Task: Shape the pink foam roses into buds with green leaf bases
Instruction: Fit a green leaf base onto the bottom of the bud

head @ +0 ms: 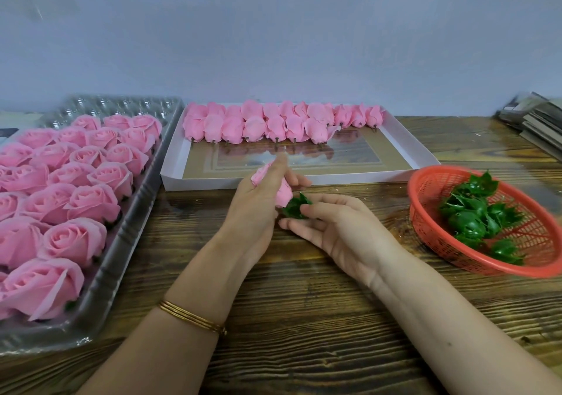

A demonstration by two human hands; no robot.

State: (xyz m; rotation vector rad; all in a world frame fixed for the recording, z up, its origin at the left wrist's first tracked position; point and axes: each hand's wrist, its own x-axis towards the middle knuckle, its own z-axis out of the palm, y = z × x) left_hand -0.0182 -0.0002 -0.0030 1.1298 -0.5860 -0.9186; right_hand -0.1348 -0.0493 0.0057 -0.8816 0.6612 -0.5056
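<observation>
Gripping a pink foam rose rolled into a bud, the left hand has its fingers curled round it, just above the table, centre. The right hand pinches a green leaf base at the bud's lower end — touching it. Behind: white box w/ finished buds in rows. Left: clear plastic tray of open roses. Right: red basket w/ more leaf bases.
</observation>
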